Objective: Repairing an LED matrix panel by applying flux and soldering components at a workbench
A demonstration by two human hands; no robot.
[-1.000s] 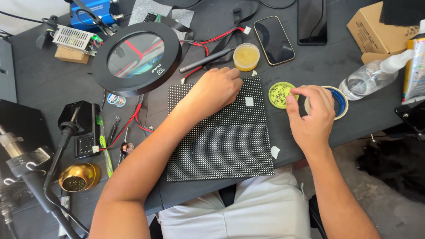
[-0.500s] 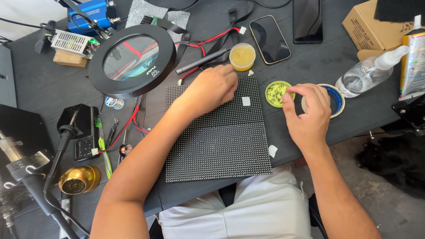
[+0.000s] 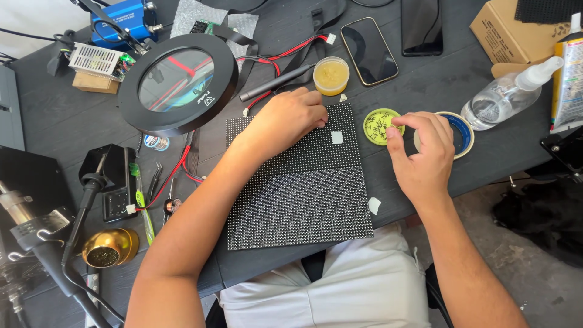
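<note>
Little changed from before: left hand (image 3: 285, 118) stays flat on the dot-matrix panel (image 3: 297, 182), right hand (image 3: 422, 155) fingertips pressed together beside green dish (image 3: 381, 126), pinched item too small to tell.

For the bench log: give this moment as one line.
left hand: resting on dotted panel | right hand: fingertips at green dish | tape roll: beside

Both forearms are bare to the elbow, with no sleeves, watch or rings showing. The left hand (image 3: 285, 118) and right hand (image 3: 422, 155) wear no gloves. Light grey-white shorts (image 3: 358, 285) cover the lap.
</note>
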